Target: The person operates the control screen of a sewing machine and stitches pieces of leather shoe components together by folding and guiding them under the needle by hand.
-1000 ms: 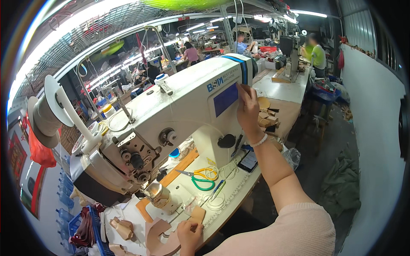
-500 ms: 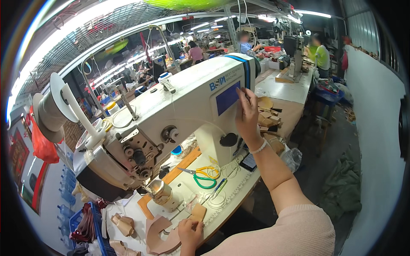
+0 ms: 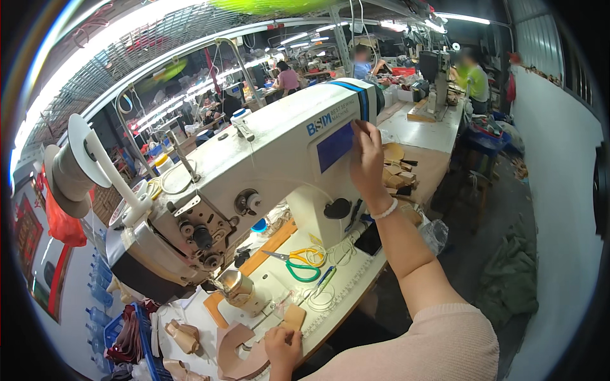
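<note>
My half-open right hand, empty, is at the blue screen on the sewing machine; slipping might press wrong. I can't tell if my left hand grips the tan piece on the tabletop.

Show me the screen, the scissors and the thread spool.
Screen (image 3: 335, 148): head view, on the middle of its blue face.
Scissors (image 3: 288, 258): head view, where the blades meet the handles.
Thread spool (image 3: 71, 173): head view, on the wound thread between the discs.
</note>
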{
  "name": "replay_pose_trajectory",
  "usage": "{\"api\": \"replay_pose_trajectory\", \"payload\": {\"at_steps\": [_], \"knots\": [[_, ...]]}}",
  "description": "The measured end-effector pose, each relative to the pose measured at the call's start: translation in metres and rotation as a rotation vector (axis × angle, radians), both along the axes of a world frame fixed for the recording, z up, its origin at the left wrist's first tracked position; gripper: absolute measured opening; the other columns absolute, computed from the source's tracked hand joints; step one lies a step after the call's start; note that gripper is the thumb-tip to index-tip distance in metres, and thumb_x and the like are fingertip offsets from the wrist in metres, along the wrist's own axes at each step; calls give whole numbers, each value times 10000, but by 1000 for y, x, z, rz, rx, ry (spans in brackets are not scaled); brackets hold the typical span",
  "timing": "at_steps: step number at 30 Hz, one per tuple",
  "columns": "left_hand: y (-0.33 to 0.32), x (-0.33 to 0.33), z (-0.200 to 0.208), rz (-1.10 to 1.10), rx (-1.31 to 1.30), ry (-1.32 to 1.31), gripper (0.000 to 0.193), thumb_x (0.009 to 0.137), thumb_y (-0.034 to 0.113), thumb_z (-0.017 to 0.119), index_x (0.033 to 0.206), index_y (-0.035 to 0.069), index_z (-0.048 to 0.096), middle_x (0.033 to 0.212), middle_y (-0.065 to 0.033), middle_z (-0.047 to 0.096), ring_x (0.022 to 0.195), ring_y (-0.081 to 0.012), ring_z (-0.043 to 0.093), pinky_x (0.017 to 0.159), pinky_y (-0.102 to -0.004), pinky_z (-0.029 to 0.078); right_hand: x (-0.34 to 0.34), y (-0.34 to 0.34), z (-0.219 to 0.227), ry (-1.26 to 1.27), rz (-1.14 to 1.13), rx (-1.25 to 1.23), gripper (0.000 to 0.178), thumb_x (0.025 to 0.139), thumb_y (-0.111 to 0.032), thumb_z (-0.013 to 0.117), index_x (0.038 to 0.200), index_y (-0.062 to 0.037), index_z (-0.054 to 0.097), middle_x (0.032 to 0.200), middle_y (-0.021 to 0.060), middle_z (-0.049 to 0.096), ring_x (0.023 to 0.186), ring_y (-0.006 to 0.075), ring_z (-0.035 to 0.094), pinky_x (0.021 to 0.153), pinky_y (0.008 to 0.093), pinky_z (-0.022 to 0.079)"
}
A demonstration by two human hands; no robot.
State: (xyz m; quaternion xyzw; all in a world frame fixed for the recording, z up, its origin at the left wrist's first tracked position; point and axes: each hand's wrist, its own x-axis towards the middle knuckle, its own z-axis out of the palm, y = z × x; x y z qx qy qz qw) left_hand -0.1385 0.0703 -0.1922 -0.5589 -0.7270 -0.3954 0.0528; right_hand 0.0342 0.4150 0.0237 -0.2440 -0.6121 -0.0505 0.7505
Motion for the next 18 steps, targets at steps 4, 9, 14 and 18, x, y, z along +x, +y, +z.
{"api": "replay_pose_trajectory", "payload": {"at_steps": [4, 9, 14, 18], "knots": [[1, 0, 0, 10, -24, 3, 185, 648, 126, 758, 704, 52, 598, 800, -110, 585, 782, -308, 550, 691, -399, 437, 6, 5, -6, 68, 91, 1, 256, 913, -7, 475, 1145, 20, 581, 1139, 151, 554, 1033, 286, 560, 895, 335, 438], [-1, 1, 1, 15, -21, 5, 180, 654, 126, 752, 714, 48, 600, 807, -113, 587, 790, -314, 551, 700, -401, 442, 4, 1, -11, 96, 103, -34, 254, 909, -3, 471, 1133, 28, 585, 1133, 153, 559, 1023, 283, 560, 889, 332, 437], [1, 7, 6, -1, 6, 27, 169, 659, 122, 743, 705, 52, 596, 793, -113, 583, 782, -315, 549, 687, -404, 438, 8, 0, 0, -64, -40, -13, 280, 870, 44, 472, 1123, 31, 592, 1104, 155, 558, 995, 293, 564, 871, 338, 447], [1, 7, 10, 34, -20, 42, 170, 659, 118, 738, 700, 54, 586, 773, -111, 573, 765, -315, 545, 671, -407, 432, 8, 6, -4, -76, -8, -15, 275, 878, 36, 477, 1127, 24, 592, 1097, 151, 563, 992, 282, 570, 864, 331, 450]]}}
